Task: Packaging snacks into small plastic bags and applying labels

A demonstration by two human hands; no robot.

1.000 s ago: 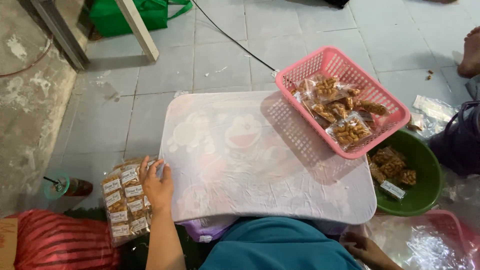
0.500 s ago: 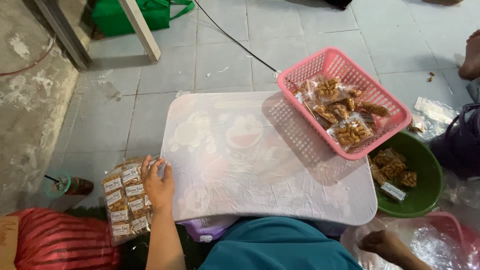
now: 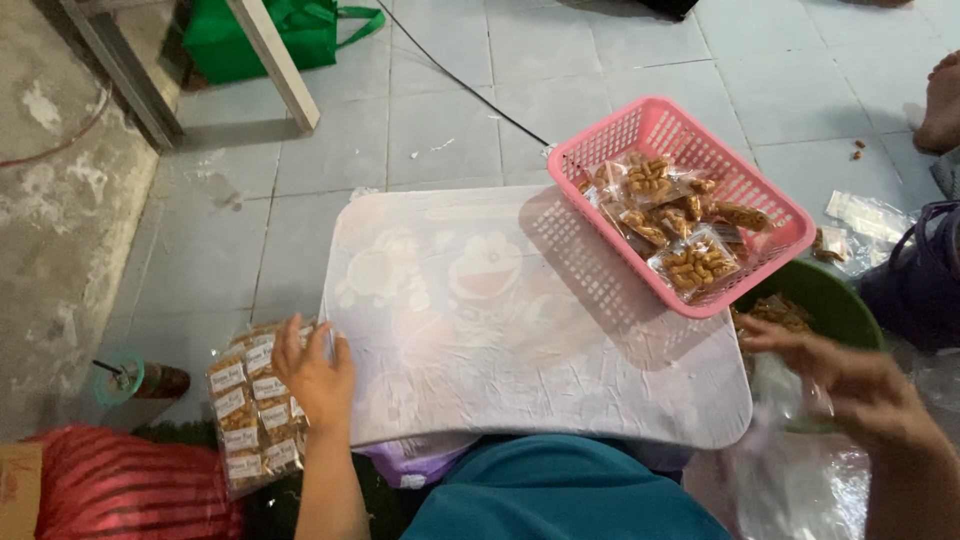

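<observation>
Clear plastic packets of brown snacks, each with a pale label, lie in a stack of labelled packets (image 3: 252,410) on the floor at about eight o'clock from the low white table (image 3: 560,330). The left hand (image 3: 315,375) rests flat on that stack, fingers spread over the top packets and touching the table's edge; it presses rather than clenches, so nothing is lifted. To handle the stack well, I judge the palm should stay broad over it so the slippery packets do not slide apart.

At four o'clock from the table the right hand (image 3: 850,385) hovers with fingers loosely curled above a crumpled clear plastic bag (image 3: 800,470); whether it pinches the film I cannot tell. Just beyond it sits a green bowl (image 3: 835,300) holding loose brown snacks, partly under the pink basket (image 3: 685,200), which stands on the table's two o'clock corner with several filled packets inside. Farther out, a green bag (image 3: 270,35) lies at eleven o'clock and a capped bottle (image 3: 140,380) at nine.
</observation>
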